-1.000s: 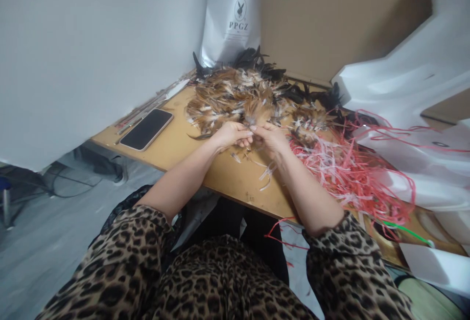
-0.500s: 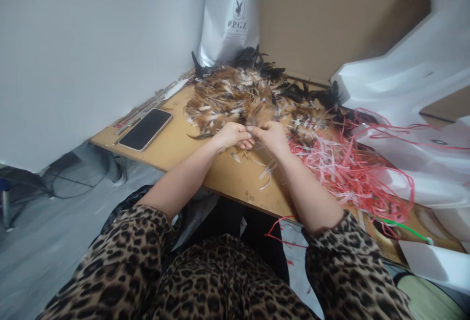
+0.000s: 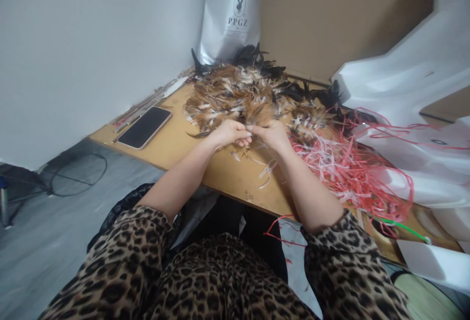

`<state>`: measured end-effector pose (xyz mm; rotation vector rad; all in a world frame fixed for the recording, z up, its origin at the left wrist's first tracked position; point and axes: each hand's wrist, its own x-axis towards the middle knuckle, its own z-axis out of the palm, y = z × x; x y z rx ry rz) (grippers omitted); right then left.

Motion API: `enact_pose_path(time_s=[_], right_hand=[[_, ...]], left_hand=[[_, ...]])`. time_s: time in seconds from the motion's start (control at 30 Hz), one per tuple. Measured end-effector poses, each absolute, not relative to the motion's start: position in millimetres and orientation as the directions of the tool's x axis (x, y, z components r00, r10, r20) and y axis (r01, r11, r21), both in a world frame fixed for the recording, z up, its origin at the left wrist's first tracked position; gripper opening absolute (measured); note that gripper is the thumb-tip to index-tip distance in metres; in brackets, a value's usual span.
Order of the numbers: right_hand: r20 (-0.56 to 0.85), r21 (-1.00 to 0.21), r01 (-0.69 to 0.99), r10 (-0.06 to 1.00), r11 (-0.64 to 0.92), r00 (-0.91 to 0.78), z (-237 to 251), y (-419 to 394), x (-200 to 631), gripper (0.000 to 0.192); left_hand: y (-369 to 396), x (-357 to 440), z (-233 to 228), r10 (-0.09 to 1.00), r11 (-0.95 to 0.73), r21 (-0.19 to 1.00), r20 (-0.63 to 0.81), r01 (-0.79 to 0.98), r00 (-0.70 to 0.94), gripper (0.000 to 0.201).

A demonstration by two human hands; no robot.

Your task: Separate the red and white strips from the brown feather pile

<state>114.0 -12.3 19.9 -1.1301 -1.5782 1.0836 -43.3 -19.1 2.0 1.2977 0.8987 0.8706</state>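
Left hand and right hand pinch feathers together, fingertips touching; a loose pinch risks dropping them among red strips

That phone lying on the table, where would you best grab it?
Grip the phone by its two long edges, coming from above. It lies flat, screen up, near the table edge, apart from the feathers, so only its thin sides offer a hold.

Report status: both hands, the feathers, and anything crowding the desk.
Left hand and right hand pinched together at the near edge of the feather pile. Held item too small to identify. Pink strips crowd the right; phone lies left.
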Motion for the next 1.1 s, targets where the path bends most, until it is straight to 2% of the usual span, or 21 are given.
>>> enact_pose_path(time_s=[0.2,0.3,0.4,0.5,0.63,0.77,0.83,0.9,0.97,1.03,1.1], right_hand=[[0.134,-0.987,0.064,0.98,0.145,-0.144,16.2,-12.5,106.8,0.031],[0.097,-0.995,-0.021,0.988,0.095,-0.12,11.8,-8.6,108.7,0.03],[0.159,-0.975,0.132,0.976,0.18,-0.151,6.9,-5.9,112.1,0.025],[0.229,-0.873,0.381,0.946,0.304,-0.23,0.3,-6.7,110.7,0.018],[0.256,-0.654,0.624,0.902,0.427,-0.349,-8.1,-11.9,101.0,0.018],[0.239,-0.381,0.792,0.878,0.477,-0.414,-8.5,-19.3,91.0,0.019],[0.213,-0.322,0.828,0.887,0.459,-0.409,-5.5,-21.4,89.7,0.019],[0.162,-0.401,0.808,0.902,0.431,-0.4,-1.7,-21.0,92.5,0.017],[0.055,-0.621,0.711,0.923,0.331,-0.382,1.9,-18.1,99.0,0.013],[-0.071,-0.842,0.523,0.931,0.137,-0.359,4.9,-14.4,107.5,0.013],[-0.157,-0.954,0.295,0.923,-0.05,-0.351,7.3,-11.3,115.3,0.018]], left_hand=[[-16.5,-44.0,0.2,0.933,-0.01,1.0,0.007,0.006,0.361,0.016],[-12.6,-47.5,2.5,0.971,-0.022,0.994,0.046,-0.103,0.234,0.019],[-8.8,-53.1,7.5,0.995,-0.045,0.952,0.07,-0.304,0.073,0.018],[-6.9,-57.2,11.2,0.998,-0.063,0.905,0.063,-0.42,-0.014,0.019],[-7.2,-57.4,11.7,0.998,-0.054,0.892,0.042,-0.449,-0.036,0.02],[-7.4,-56.5,10.4,0.998,-0.053,0.89,0.042,-0.453,-0.036,0.02],[-6.9,-56.9,9.7,0.998,-0.064,0.884,0.05,-0.463,-0.042,0.02],[-6.4,-57.5,9.3,0.997,-0.075,0.877,0.056,-0.475,-0.054,0.02],[-6.1,-57.9,9.1,0.996,-0.082,0.87,0.057,-0.487,-0.066,0.02],[-6.3,-57.5,9.5,0.996,-0.079,0.864,0.052,-0.497,-0.068,0.019],[-7.1,-56.6,10.1,0.998,-0.058,0.866,0.031,-0.498,-0.062,0.019]])
